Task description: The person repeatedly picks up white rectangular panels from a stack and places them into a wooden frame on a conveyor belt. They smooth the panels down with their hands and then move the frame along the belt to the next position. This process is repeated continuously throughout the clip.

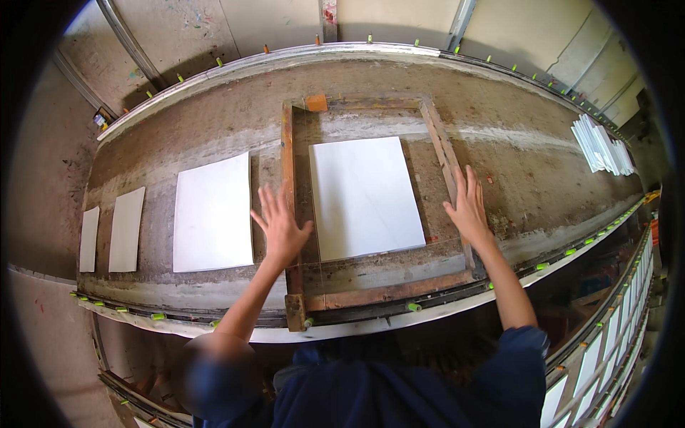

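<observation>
Nearest: dark blue sleeves (510, 360), bare forearms reaching forward over the worktable's near rail, which carries bright green pegs (414, 307).

Next, a worn brown wooden rectangular frame (287, 153) on the long, stained brown worktable (528, 185); the near end of its left bar overlaps the rail. Inside its outline lies a flat white rectangular sheet (367, 200), apart from the side bars. Whether anything clear spans the frame: cannot tell.

State of work, as judged: frame is set around one sheet. Three more pale sheets lie in a row outside it to the left: a large white one (212, 214), a narrower one (127, 230), a small one (88, 239). No marks made out on any; these three look left to be framed.

Pose: left hand (283, 232) at the left bar, palm down, fingers fanned, thumb out to the right. Right hand (469, 210) at the right bar, fingers pointing away, thumb well out. Neither pinches anything; contact with the wood cannot be told.

Farther: small orange block (316, 103) at the frame's far left corner; white sheets bunched (599, 146) at far right; pale far rail (342, 48) with pegs.
</observation>
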